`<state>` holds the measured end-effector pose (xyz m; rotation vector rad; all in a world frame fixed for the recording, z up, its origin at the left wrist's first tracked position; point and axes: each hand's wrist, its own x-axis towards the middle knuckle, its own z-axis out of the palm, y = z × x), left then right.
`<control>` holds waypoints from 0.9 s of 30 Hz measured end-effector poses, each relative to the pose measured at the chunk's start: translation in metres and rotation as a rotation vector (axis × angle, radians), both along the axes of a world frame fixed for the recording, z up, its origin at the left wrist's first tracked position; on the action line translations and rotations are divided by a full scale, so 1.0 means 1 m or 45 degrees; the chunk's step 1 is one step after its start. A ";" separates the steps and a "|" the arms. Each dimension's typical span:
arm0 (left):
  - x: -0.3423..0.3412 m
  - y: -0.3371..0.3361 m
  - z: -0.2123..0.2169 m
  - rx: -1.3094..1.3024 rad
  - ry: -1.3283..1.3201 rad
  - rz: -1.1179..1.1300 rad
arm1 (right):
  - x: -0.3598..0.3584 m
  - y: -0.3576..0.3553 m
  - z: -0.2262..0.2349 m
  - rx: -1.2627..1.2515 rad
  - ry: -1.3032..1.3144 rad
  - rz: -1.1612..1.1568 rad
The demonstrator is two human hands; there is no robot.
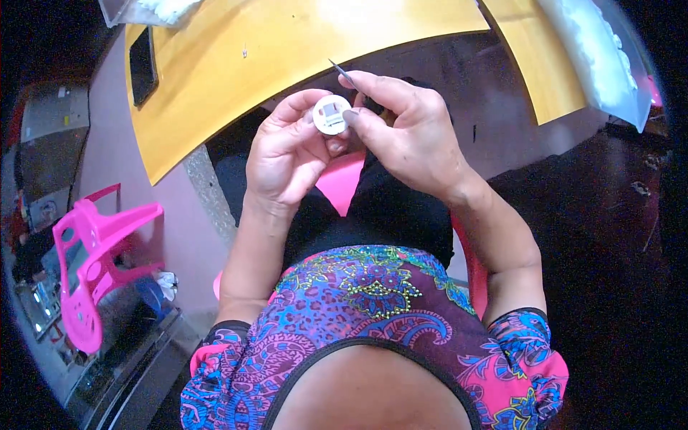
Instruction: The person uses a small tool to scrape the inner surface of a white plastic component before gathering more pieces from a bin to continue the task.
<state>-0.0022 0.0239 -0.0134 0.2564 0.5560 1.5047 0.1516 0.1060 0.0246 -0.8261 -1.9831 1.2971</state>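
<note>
My left hand [281, 147] pinches a small white round disc [331, 126] between thumb and fingers. A greyish square and small reddish marks show on the disc's face, which is turned up toward me. My right hand [416, 132] is closed around a thin dark pointed tool [342, 73], whose tip points up and left above the disc. The right thumb touches the disc's right edge. What kind of tool it is cannot be made out, as the fingers cover most of it. Both hands are over my lap, just short of the table's near edge.
The yellow table [208, 93] curves across the far side, with a dark phone [142, 67] at its left. A tiny object [244, 51] lies on it. Clear containers with white material stand at far left [147, 11] and far right [605, 61]. A pink plastic chair [97, 247] is at left.
</note>
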 end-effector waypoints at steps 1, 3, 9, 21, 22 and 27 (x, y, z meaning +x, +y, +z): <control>0.000 -0.001 -0.001 -0.004 0.000 -0.001 | 0.001 0.000 0.001 0.036 -0.018 0.002; 0.001 -0.002 -0.002 0.036 0.000 0.003 | 0.001 -0.001 0.004 0.069 -0.034 0.001; 0.009 -0.005 -0.005 0.089 0.168 0.069 | 0.002 -0.003 0.002 0.017 0.058 -0.042; -0.008 -0.005 0.002 0.096 0.261 0.010 | -0.001 0.002 0.000 0.197 -0.082 0.076; -0.011 -0.005 0.005 0.091 0.258 0.024 | 0.001 0.005 0.002 0.238 -0.131 0.105; -0.027 -0.010 0.002 0.204 0.372 0.128 | 0.003 -0.002 0.011 0.334 -0.200 0.308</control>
